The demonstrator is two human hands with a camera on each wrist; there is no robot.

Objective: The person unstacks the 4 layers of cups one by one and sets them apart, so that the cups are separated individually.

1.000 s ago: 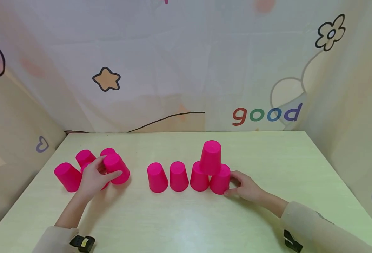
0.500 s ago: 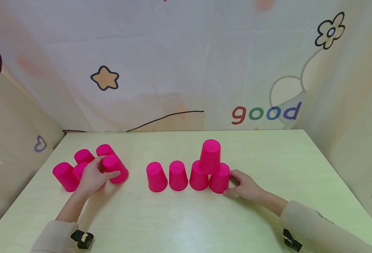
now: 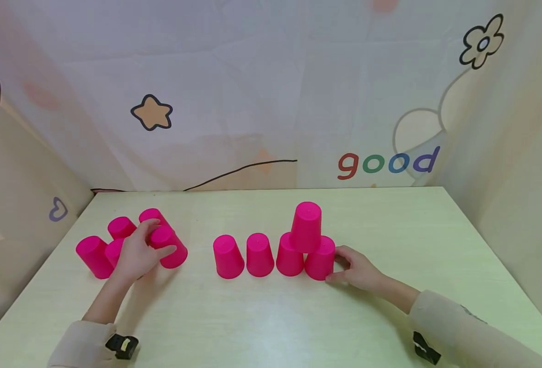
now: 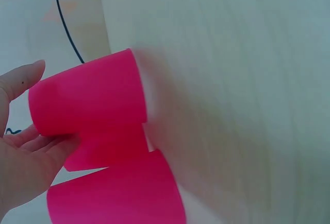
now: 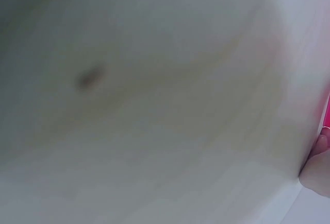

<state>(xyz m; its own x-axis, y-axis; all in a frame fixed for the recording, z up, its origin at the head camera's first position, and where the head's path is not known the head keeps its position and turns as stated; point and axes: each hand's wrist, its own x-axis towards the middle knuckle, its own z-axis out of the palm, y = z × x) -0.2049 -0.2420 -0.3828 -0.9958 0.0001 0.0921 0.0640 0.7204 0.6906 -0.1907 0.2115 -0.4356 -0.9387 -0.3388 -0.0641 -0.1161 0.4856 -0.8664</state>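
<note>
In the head view, my left hand (image 3: 139,250) is around a pink upside-down cup (image 3: 172,253) at the right of the left cluster. The index finger stands off that cup, while the thumb lies by its near side. In the left wrist view, the thumb is raised off the cup (image 4: 87,98) and the other fingers lie along its underside, beside a neighbouring cup. My right hand (image 3: 356,268), fingers relaxed, is at the right side of another pink cup (image 3: 320,260), thumb at its lower rim. That cup and the cup (image 3: 289,258) beside it bear a third cup (image 3: 307,227).
Two pink cups (image 3: 228,258) stand in line left of the small pyramid. Several more cups (image 3: 95,258) are clustered at the left of the pale wooden table (image 3: 271,317). A printed cloth (image 3: 252,102) closes off the back and sides.
The left hand and cluster cups have shifted slightly left, and the left index finger has lifted from its cup. The right hand and the pyramid have stayed in place.
</note>
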